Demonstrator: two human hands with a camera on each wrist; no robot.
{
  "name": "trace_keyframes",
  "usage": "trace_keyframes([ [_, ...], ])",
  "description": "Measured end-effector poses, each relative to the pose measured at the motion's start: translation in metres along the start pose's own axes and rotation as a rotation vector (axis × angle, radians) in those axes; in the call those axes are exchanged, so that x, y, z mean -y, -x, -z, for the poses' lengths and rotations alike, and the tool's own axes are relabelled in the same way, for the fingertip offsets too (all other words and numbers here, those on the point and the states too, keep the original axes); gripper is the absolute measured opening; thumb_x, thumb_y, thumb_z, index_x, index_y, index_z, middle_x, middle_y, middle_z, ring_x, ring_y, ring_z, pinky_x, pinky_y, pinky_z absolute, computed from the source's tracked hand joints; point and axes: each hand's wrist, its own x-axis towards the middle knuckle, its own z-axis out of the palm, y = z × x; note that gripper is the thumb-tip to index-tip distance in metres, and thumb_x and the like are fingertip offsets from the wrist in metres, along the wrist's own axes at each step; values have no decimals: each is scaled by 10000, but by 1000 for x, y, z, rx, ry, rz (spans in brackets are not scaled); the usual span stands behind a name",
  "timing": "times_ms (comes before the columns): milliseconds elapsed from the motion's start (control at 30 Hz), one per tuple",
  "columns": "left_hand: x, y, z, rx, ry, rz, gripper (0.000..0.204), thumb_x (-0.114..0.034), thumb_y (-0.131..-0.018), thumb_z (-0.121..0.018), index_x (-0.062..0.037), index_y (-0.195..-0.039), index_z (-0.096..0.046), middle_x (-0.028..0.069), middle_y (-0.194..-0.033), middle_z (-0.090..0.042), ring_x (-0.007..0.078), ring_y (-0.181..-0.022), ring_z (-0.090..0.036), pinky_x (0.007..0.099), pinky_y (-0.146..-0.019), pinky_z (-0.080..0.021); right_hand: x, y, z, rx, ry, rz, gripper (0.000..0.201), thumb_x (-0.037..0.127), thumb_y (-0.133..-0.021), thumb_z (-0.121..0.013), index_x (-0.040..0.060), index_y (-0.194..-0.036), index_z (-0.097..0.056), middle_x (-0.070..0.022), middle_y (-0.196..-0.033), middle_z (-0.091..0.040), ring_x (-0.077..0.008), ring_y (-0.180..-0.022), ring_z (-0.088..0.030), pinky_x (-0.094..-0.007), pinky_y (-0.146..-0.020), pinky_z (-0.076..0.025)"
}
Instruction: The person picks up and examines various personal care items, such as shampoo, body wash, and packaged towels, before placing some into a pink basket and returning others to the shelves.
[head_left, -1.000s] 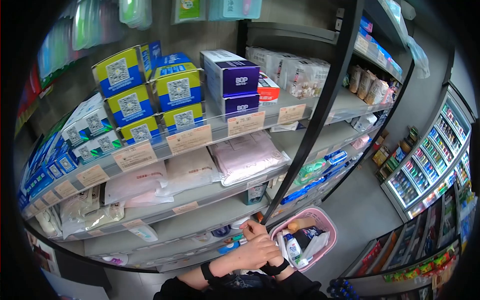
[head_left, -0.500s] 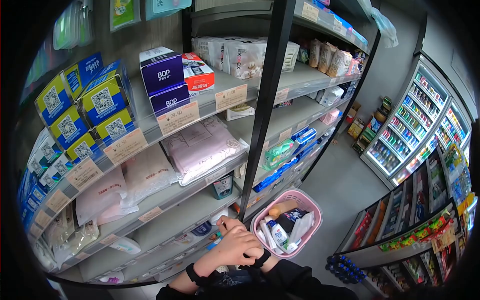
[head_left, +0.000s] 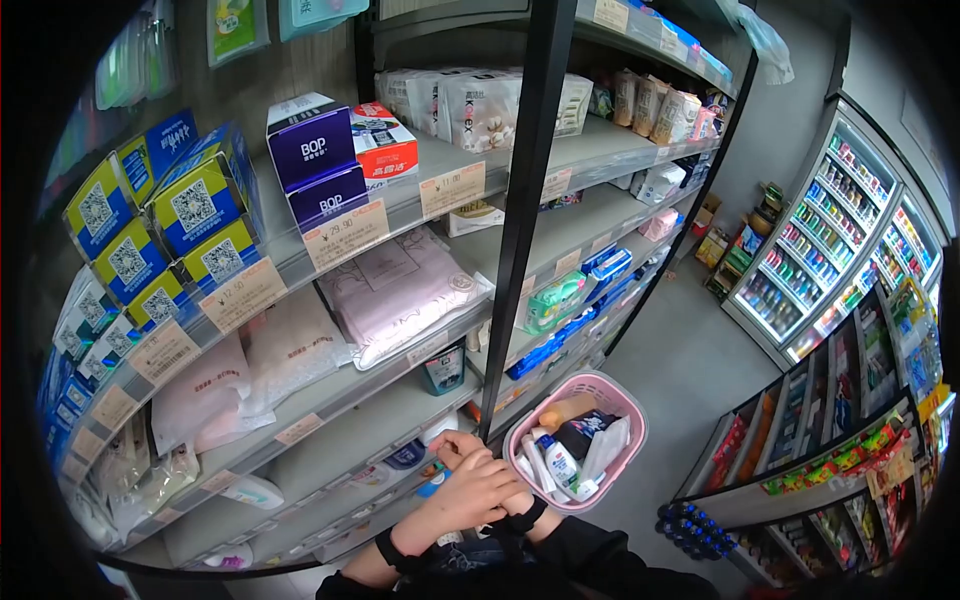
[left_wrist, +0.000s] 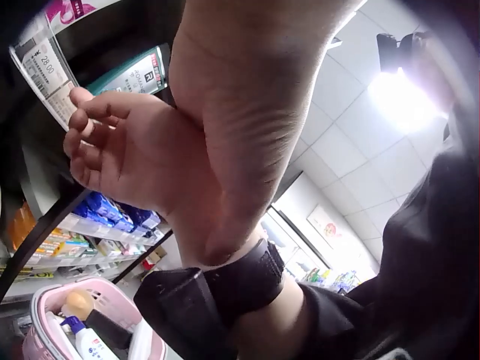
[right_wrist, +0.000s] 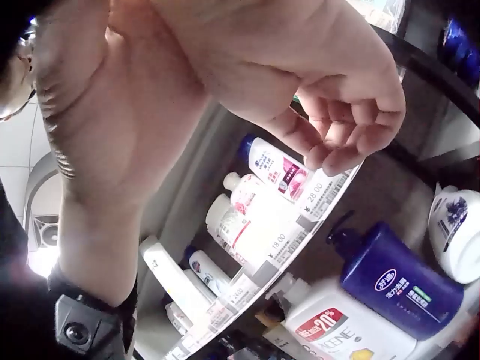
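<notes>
Both hands are crossed low in front of the body in the head view. The left hand (head_left: 480,492) rests across the back and wrist of the right hand (head_left: 457,447), whose fingers point toward the shelves. Loosely curled and holding nothing, the right hand's fingers (left_wrist: 94,146) show in the left wrist view. From its own wrist camera, the right hand (right_wrist: 300,67) hangs in front of bottles, apparently without contact. Much of the left hand's fingertips is hidden. Beside the hands, on the floor, stands a pink basket (head_left: 632,452) with a white bottle (head_left: 556,458) and other goods inside.
Shelves with purple boxes (head_left: 313,145), pink packages (head_left: 405,290) and a blue pump bottle (right_wrist: 397,281) stand ahead and left. A black post (head_left: 527,200) rises near the hands. Farther right are drinks coolers (head_left: 815,240) and a snack rack (head_left: 790,440).
The head view has swung right, so the shelf goods sit farther left and more of the coolers shows. The hands stay crossed, one on the other.
</notes>
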Motion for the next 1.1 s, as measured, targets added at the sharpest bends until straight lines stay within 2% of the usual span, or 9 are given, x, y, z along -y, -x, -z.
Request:
trace_keyframes([
  [333,6,1,1,8,-5,-49,552,-231,-581,-770,-125,-1106,-638,0,-1038,-629,187,-1005,-547,366,-897,-360,7,4,-3,-18,27,61,65,91,-820,-580,44,-858,-603,-48,-553,-430,-137,-495,-390,-301,-473,-326],
  [400,5,0,4,27,-32,-63,512,-288,-602,-775,-126,-1069,-639,-34,-1041,-622,145,-1034,-533,353,-926,-341,6,6,-4,-59,20,118,72,87,-824,-574,43,-873,-602,-49,-553,-421,-137,-493,-381,-300,-473,-326],
  [533,8,1,-1,3,-26,-67,508,-272,-597,-777,-122,-1063,-643,-34,-1037,-625,140,-1031,-534,352,-922,-340,-6,1,-7,-47,50,113,82,92,-823,-575,41,-881,-604,-51,-563,-440,-137,-496,-387,-307,-471,-330],
  [600,10,2,-3,20,-36,-80,510,-297,-605,-772,-114,-1063,-643,-22,-1044,-626,142,-1020,-539,354,-916,-345,-7,1,-12,-79,-33,221,91,100,-821,-572,40,-879,-609,-62,-577,-477,-143,-499,-412,-311,-474,-343],
  [633,9,2,-4,19,-37,-80,510,-297,-605,-772,-114,-1063,-643,-22,-1044,-626,142,-1020,-539,354,-916,-345,-2,2,-10,-79,-32,222,91,100,-821,-572,40,-879,-609,-62,-577,-477,-143,-499,-412,-311,-474,-343],
  [700,5,2,-3,2,-34,-68,514,-331,-611,-765,-97,-1052,-640,-3,-1017,-625,154,-1006,-546,366,-893,-365,10,4,-2,-5,79,89,97,107,-828,-556,40,-870,-612,-85,-605,-529,-156,-527,-477,-310,-493,-382],
  [900,9,3,-12,8,-92,-91,499,-327,-618,-741,-83,-1033,-614,22,-951,-611,196,-942,-550,362,-847,-392,9,2,2,96,88,-37,131,86,-810,-544,42,-887,-640,-51,-615,-531,-102,-544,-469,-274,-504,-384],
  [1000,12,1,-11,9,-115,-132,512,-330,-615,-748,-63,-1032,-616,35,-942,-607,182,-923,-557,343,-848,-399,9,1,2,63,90,44,147,91,-820,-524,45,-892,-644,-66,-622,-556,-107,-550,-491,-280,-510,-402],
  [1100,13,2,-11,-3,-118,-148,535,-323,-603,-745,-48,-1042,-610,44,-938,-605,189,-918,-557,348,-847,-401,8,1,3,107,111,35,153,91,-828,-512,46,-890,-644,-79,-631,-577,-120,-552,-513,-286,-516,-417],
])
